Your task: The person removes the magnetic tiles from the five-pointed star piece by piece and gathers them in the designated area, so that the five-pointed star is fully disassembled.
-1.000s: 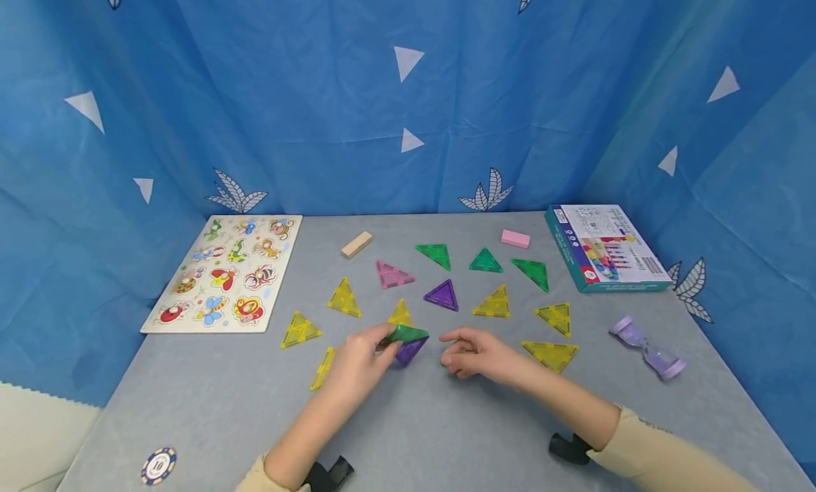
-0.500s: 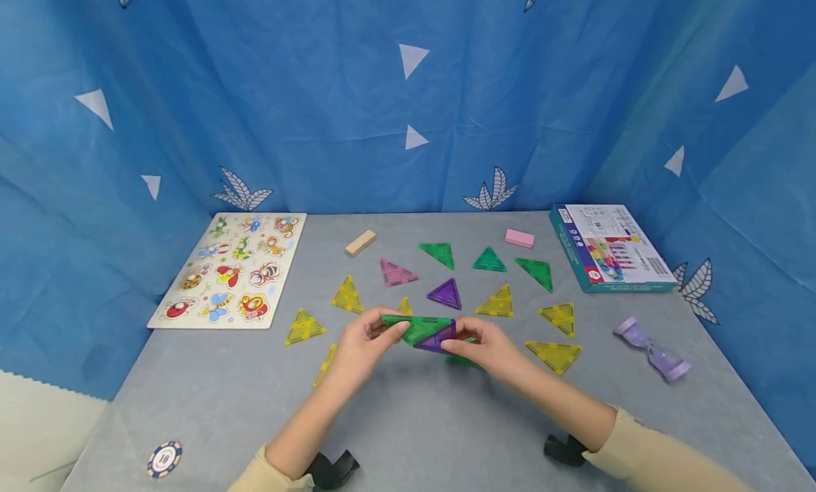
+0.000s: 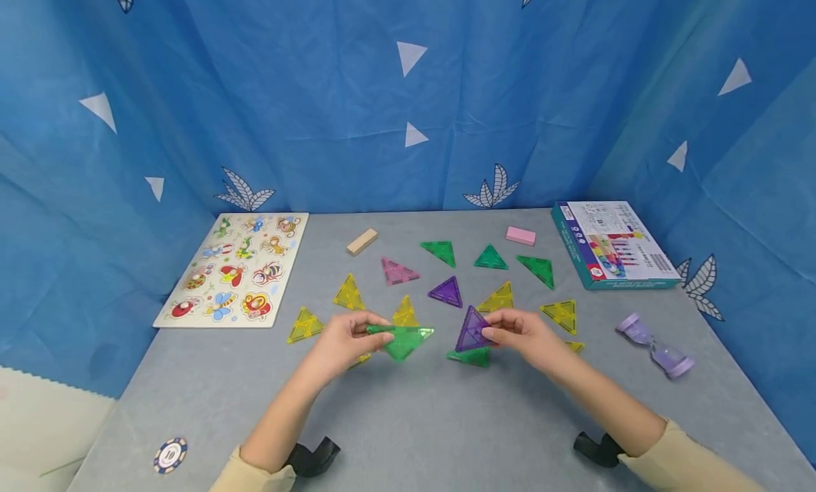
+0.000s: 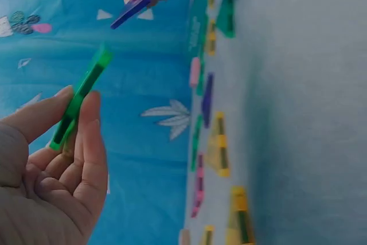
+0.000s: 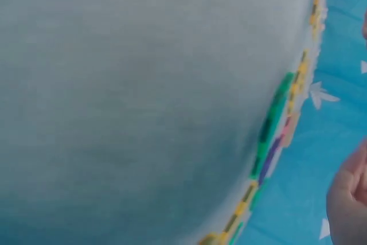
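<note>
In the head view my left hand (image 3: 344, 343) pinches a translucent green triangular magnetic tile (image 3: 403, 342) between thumb and fingers; the left wrist view shows this green tile (image 4: 80, 98) edge-on. To the right, my right hand (image 3: 519, 334) pinches a purple triangular magnetic tile (image 3: 472, 329) by its right side. A gap separates the two held tiles. Below the purple one, another green triangular tile (image 3: 470, 357) lies on the table. Only part of my right hand (image 5: 348, 199) shows at the edge of the right wrist view, its tile out of frame.
Several yellow tiles (image 3: 305, 325), green tiles (image 3: 491, 258), a pink tile (image 3: 398, 271) and a purple tile (image 3: 446, 292) lie beyond the hands. Around them are an insect puzzle board (image 3: 236, 265), wooden block (image 3: 362, 241), pink block (image 3: 520, 236), box (image 3: 615, 244), hourglass (image 3: 655, 345) and poker chip (image 3: 171, 455).
My right hand, holding nothing at first, has taken the purple tile that was below the left hand's green one. Both hands have since drawn apart, and the tiles that overlapped are separated.
</note>
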### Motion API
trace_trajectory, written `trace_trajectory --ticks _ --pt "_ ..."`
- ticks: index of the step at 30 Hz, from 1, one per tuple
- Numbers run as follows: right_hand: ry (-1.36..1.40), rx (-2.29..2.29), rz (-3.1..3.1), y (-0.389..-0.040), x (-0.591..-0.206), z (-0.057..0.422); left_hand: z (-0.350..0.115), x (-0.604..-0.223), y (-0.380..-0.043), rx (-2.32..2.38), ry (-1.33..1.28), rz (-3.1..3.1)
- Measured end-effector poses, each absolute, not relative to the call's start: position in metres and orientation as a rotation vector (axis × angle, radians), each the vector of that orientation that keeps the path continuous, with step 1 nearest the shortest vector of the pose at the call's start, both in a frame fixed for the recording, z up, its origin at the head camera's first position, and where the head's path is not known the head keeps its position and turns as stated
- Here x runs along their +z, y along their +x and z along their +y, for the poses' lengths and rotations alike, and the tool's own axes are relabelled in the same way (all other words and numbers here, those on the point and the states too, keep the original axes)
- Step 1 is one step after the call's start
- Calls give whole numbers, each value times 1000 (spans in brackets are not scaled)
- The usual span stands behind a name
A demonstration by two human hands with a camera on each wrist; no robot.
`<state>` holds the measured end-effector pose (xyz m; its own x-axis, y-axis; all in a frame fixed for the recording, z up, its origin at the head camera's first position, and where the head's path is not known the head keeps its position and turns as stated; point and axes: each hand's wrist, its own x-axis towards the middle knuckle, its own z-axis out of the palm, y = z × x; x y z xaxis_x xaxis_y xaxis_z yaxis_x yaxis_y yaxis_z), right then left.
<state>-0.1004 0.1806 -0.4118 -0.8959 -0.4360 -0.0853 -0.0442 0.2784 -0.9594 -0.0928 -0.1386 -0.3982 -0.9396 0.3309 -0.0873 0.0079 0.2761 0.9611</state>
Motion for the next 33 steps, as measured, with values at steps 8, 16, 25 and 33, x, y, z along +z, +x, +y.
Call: trace_trajectory --ticks 8,16,25,33 --pt "-615 -1228 2036 -85 -429 179 -133 -430 -90 1324 516 2222" --pt "-681 -1071 2087 -81 -431 173 -132 -434 -84 1051 597 2372" --pt "-682 -932 2260 -83 -428 174 -135 -428 -84 826 624 2542" --pt "-699 -963 2369 -86 -422 179 -131 -422 -82 711 599 2696"
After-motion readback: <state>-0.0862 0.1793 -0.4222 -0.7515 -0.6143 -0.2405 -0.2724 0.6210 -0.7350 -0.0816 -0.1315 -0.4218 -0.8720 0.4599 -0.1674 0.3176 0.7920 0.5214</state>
